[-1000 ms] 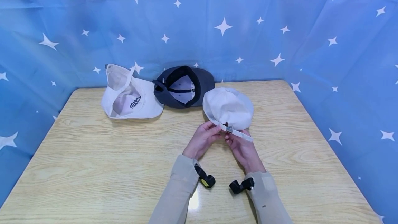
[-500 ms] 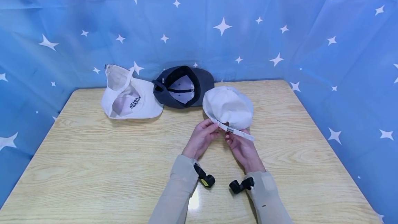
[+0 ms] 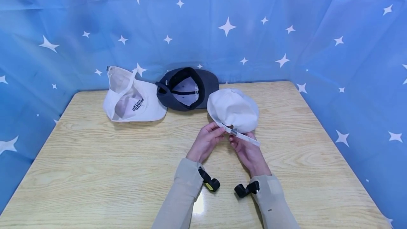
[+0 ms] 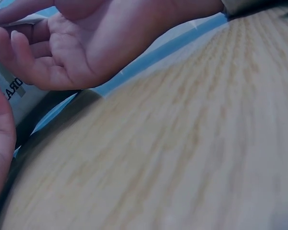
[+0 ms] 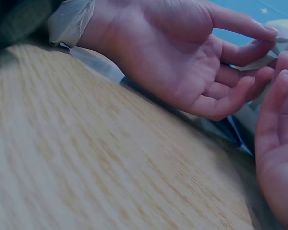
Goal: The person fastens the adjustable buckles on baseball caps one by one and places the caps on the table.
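Left baseball cap (image 3: pixel 146 98): lay near the far-left corner of the table (image 3: pixel 111 169).
Middle baseball cap (image 3: pixel 187 87): lay just right, by the far edge.
Right baseball cap (image 3: pixel 233 109): was right of both, slightly nearer.

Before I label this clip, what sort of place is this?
Probably a staged recording area: a creased blue white-starred backdrop behind a pale wood-grain table, plus black wrist-worn cameras.

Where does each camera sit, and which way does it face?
Head: on the head, forward and down at the held cap; left hand, right hand and sleeves show.
Left wrist: on that wrist, facing the right hand; left hand at left edge.
Right wrist: likewise, facing the left hand; right hand at right edge.
Both wrist views share both hands and the table.
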The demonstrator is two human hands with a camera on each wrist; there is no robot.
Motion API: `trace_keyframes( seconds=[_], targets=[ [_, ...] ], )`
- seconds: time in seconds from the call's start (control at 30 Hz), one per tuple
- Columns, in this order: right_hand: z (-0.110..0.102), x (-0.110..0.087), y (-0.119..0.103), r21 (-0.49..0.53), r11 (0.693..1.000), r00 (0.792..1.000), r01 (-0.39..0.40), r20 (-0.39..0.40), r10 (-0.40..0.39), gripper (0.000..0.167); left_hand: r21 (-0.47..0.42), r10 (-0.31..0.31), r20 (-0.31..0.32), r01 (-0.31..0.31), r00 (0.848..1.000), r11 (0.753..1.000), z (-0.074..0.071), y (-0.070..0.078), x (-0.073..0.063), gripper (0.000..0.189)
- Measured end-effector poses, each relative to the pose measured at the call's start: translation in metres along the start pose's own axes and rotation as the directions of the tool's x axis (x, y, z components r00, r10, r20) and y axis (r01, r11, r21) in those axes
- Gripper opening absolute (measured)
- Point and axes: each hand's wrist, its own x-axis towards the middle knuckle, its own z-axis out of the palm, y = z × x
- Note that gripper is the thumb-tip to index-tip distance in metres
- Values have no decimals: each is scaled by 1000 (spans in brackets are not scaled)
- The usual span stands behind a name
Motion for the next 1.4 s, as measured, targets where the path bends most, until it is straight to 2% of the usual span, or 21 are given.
trace_keyframes(
  seconds=[0.2, 0.57, 0.7, 0.87, 0.97, 1.13, 1.3, 1.4],
  targets=[
    [4, 3, 0, -66, 998, 998, -5, -65, 1, 13, 68, -23, 4, 23, 1000, 997, 1, 0, 1, 9],
    [8, 9, 1, -114, 993, 996, 14, -91, -24, 11, 177, -16, 3, 16, 1000, 984, 0, 4, 2, 17],
    [8, 9, 2, -112, 994, 998, 8, -61, -15, 13, 190, -18, -14, 20, 1000, 982, 1, 6, 2, 20],
    [7, 8, 3, -96, 995, 1000, -12, 13, 14, 16, 179, 2, -38, 5, 999, 984, 1, 4, 1, 21],
    [7, 6, 3, -117, 993, 1000, -19, 21, 21, 16, 191, 6, -52, 4, 999, 982, 0, 1, 1, 22],
    [8, 0, 3, -164, 985, 998, -50, -55, 42, 14, 209, -17, -67, 31, 998, 977, 1, -5, -1, 21],
    [9, -4, 3, -203, 979, 989, -34, -150, 3, 11, 209, -4, -17, 7, 1000, 978, 2, -8, -1, 24],
    [10, -2, 3, -223, 974, 980, -47, -198, 2, 9, 211, -5, -18, 8, 1000, 978, 1, -7, -1, 24]
  ],
)
